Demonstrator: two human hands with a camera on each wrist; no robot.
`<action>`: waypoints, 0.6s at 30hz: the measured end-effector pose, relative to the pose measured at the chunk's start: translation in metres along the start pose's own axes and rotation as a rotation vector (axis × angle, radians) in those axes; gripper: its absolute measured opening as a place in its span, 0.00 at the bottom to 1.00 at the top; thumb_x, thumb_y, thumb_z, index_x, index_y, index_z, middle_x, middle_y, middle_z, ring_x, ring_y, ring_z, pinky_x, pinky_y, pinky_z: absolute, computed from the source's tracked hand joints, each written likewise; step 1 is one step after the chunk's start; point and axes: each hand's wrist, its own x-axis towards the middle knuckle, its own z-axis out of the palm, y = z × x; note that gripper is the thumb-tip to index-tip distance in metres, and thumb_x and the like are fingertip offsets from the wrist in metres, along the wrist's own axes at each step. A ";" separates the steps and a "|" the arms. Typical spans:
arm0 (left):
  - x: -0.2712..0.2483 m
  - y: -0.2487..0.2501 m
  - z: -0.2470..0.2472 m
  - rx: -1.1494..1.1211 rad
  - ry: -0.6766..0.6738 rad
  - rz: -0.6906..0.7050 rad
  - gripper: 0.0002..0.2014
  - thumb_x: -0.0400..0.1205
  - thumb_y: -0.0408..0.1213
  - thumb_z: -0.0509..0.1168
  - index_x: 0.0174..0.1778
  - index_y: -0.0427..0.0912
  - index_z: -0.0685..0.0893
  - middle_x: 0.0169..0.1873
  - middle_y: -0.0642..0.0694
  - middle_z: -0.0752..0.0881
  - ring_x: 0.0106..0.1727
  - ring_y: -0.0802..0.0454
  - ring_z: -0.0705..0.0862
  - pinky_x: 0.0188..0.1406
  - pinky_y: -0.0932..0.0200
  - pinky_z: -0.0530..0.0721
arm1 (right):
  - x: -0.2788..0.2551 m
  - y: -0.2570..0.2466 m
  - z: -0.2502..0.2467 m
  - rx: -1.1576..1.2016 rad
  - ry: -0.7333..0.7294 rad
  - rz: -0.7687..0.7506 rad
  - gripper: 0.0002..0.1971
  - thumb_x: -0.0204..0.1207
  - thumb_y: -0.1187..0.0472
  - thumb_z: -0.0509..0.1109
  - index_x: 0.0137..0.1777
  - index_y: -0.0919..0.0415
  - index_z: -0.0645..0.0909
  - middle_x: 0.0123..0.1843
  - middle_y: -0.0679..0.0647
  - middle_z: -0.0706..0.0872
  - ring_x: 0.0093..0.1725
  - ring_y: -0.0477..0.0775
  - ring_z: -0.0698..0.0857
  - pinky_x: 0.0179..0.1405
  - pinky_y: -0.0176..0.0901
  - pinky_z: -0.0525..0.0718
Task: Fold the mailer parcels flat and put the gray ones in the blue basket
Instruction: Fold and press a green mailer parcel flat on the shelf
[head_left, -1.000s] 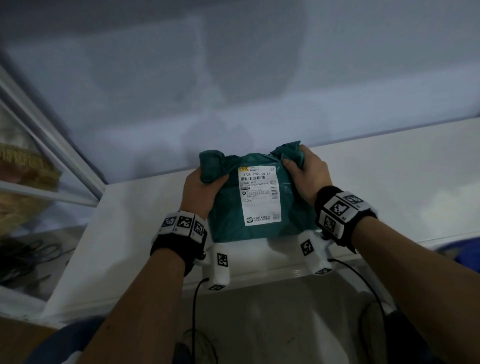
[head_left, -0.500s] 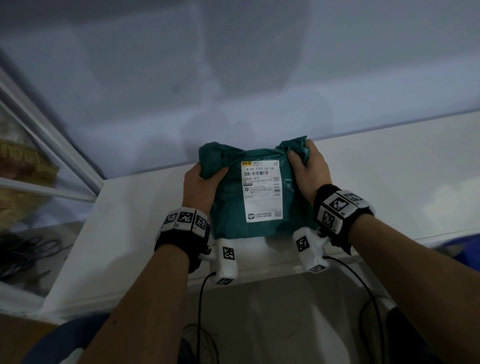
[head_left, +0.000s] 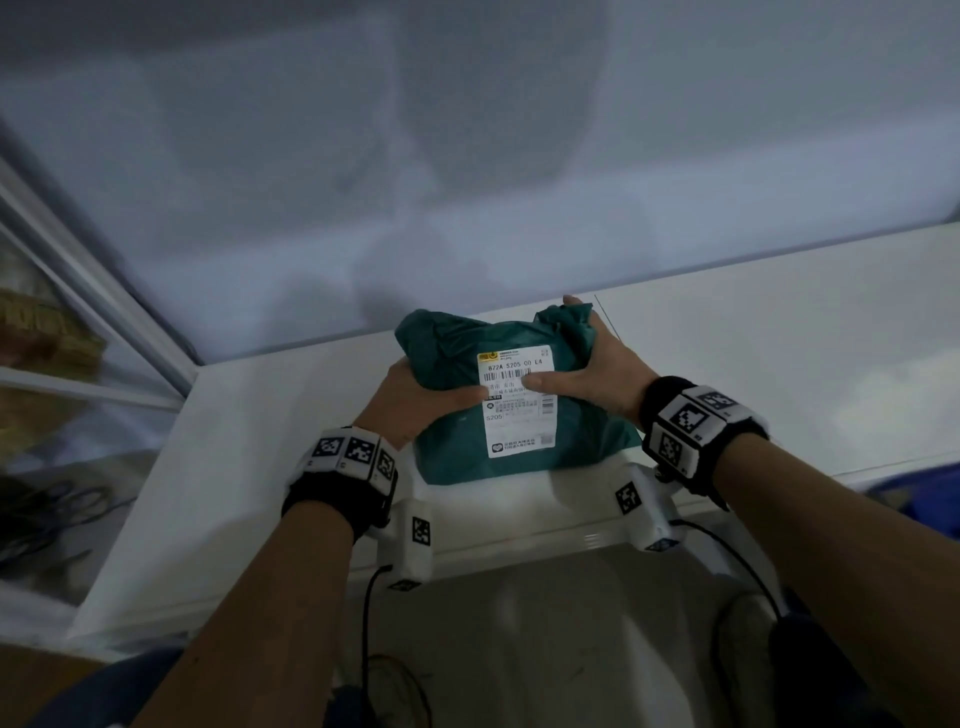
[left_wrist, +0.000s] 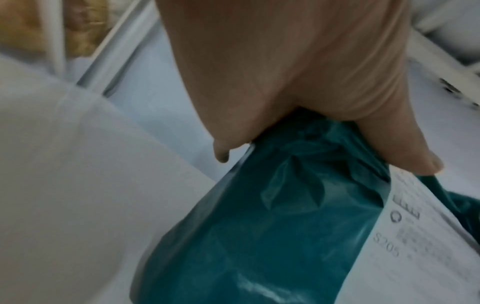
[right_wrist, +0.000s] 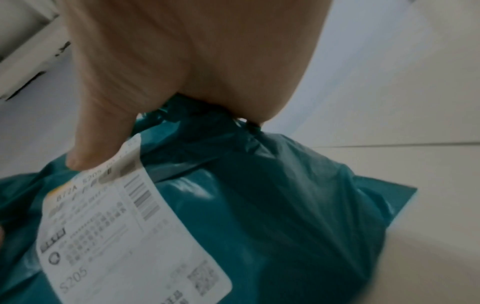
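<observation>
A teal mailer parcel (head_left: 524, 457) with a white shipping label (head_left: 519, 415) lies on the white table (head_left: 260, 467) near its front edge. My left hand (head_left: 415, 400) grips its left far side, thumb lying on the label's left edge. My right hand (head_left: 602, 374) grips the bunched right far corner, thumb pressed on the label's top. The other fingers are hidden behind the parcel. The left wrist view shows the crumpled teal film (left_wrist: 272, 226) under my thumb (left_wrist: 405, 154). The right wrist view shows the parcel (right_wrist: 272, 205) and the label (right_wrist: 124, 236). A blue basket (head_left: 930, 499) peeks in at the right edge.
A pale wall rises right behind the table. A window frame (head_left: 93, 291) runs along the left, with scissors and cables (head_left: 47, 514) on a lower surface beside it. The table stretches bare to the right (head_left: 779, 338). Sensor cables hang below the front edge.
Both thumbs have slid inward from the far corners onto the label. The parcel's far end is pressed lower and lies flatter than before.
</observation>
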 end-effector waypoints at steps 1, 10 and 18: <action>0.002 0.000 0.000 0.043 0.001 0.013 0.29 0.66 0.43 0.84 0.62 0.42 0.87 0.53 0.49 0.91 0.54 0.55 0.90 0.57 0.55 0.89 | 0.002 0.000 0.000 -0.077 -0.004 -0.006 0.69 0.41 0.27 0.83 0.83 0.38 0.50 0.72 0.45 0.81 0.70 0.49 0.80 0.73 0.54 0.77; 0.012 0.003 0.005 0.349 0.000 -0.027 0.54 0.37 0.81 0.73 0.54 0.47 0.90 0.49 0.47 0.92 0.50 0.50 0.91 0.56 0.47 0.89 | 0.005 -0.005 -0.001 -0.175 -0.031 0.003 0.51 0.45 0.30 0.79 0.74 0.34 0.70 0.64 0.43 0.86 0.65 0.51 0.84 0.71 0.52 0.79; 0.007 0.013 0.013 0.384 0.113 0.007 0.18 0.72 0.47 0.80 0.44 0.36 0.86 0.43 0.42 0.88 0.49 0.45 0.87 0.57 0.48 0.85 | -0.003 -0.015 0.003 -0.287 0.027 -0.129 0.08 0.72 0.52 0.79 0.49 0.50 0.87 0.46 0.48 0.91 0.48 0.50 0.86 0.48 0.38 0.80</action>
